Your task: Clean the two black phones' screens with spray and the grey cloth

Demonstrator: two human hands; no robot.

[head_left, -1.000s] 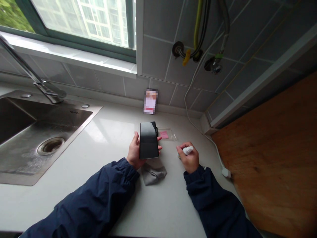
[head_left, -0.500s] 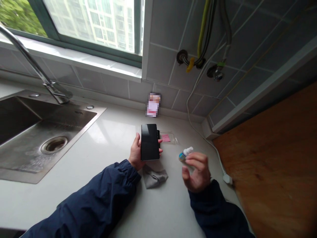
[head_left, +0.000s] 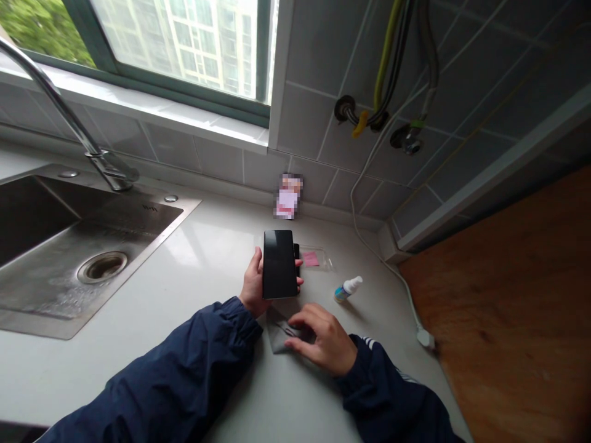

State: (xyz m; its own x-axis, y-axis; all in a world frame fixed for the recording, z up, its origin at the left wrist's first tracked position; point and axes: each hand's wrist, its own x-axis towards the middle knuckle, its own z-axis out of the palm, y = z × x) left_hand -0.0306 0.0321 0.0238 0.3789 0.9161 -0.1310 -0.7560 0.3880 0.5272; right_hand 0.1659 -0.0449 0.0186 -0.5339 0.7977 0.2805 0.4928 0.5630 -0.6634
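Observation:
My left hand point(head_left: 253, 283) is wrapped round a black smartphone point(head_left: 279, 264), thumb on its left edge and fingertips showing at the right. The phone's dark, glossy face is turned up. Just below it a grey cleaning cloth point(head_left: 278, 338) lies creased on the counter. Over the cloth's right part is my right hand point(head_left: 325, 341), thumb and forefinger apart, their tips at the cloth, which it partly hides. Up and to the right of that hand stands a small spray bottle point(head_left: 348, 289) with a white top and a blue label.
Behind the phone lies a clear plastic case point(head_left: 323, 257) with a pink piece in it. A blurred-out phone-like object point(head_left: 288, 197) leans on the tiled wall. At left is a steel sink point(head_left: 152, 234) with a tap point(head_left: 104, 166). A white cable with a plug point(head_left: 425, 337) runs along the right.
My right hand has moved from beside the spray bottle down and left to the grey cloth. The bottle stays standing on the counter. My left hand keeps the phone in place.

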